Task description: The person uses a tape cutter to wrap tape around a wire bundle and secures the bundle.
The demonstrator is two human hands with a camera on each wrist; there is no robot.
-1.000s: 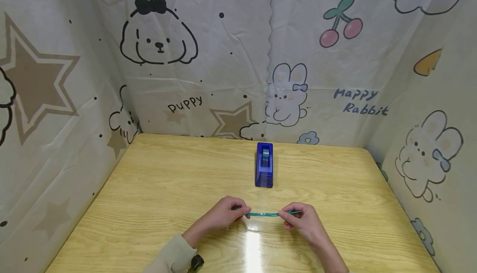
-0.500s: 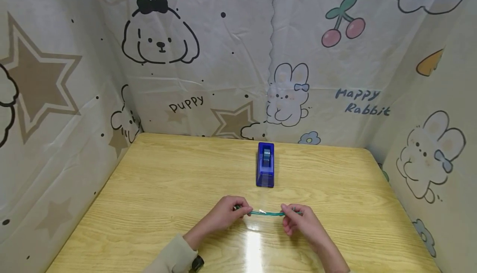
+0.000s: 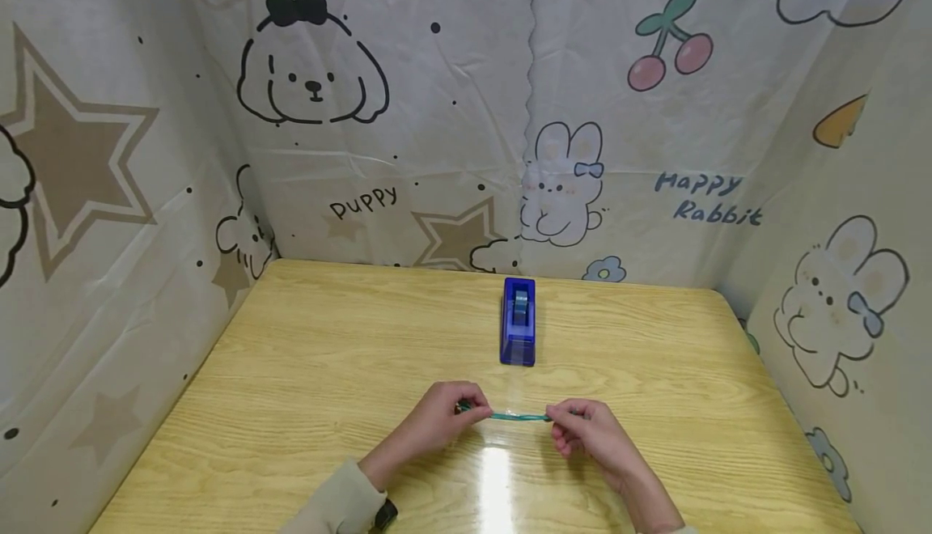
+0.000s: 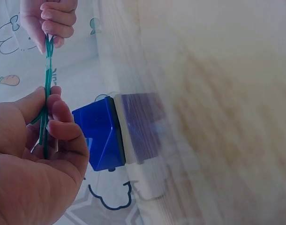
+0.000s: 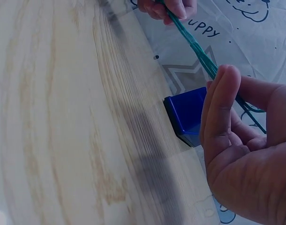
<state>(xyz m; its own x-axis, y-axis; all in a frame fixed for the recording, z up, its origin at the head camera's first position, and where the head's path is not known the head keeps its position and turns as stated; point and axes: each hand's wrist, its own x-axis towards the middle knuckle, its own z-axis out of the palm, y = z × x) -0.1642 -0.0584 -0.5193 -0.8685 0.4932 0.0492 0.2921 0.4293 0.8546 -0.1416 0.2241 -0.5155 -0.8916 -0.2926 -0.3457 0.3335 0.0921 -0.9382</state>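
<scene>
A thin bundle of green cord-like strands [image 3: 518, 417] stretches level between the two hands, above the table. My left hand [image 3: 446, 419] pinches its left part between thumb and fingers, and the strands run on into the palm in the left wrist view. At the other end, my right hand [image 3: 595, 434] pinches the bundle with thumb and fingertips; loose strands stick out behind the fingers in the right wrist view. Clear shiny tape [image 4: 49, 62] appears wrapped around the middle of the strands. Whether they are wire or cord I cannot tell.
A blue tape dispenser [image 3: 518, 348] with a roll in it stands on the wooden table [image 3: 328, 340] beyond the hands. Printed cloth [image 3: 451, 113] hangs behind the table and along both sides. A black watch-like item [image 3: 385, 514] shows near the left sleeve [image 3: 338, 502].
A small clear flap stood up from the bundle half a second ago and now lies flatter. The right fingertips shifted slightly right, then back left, along the strands. The left hand barely moved.
</scene>
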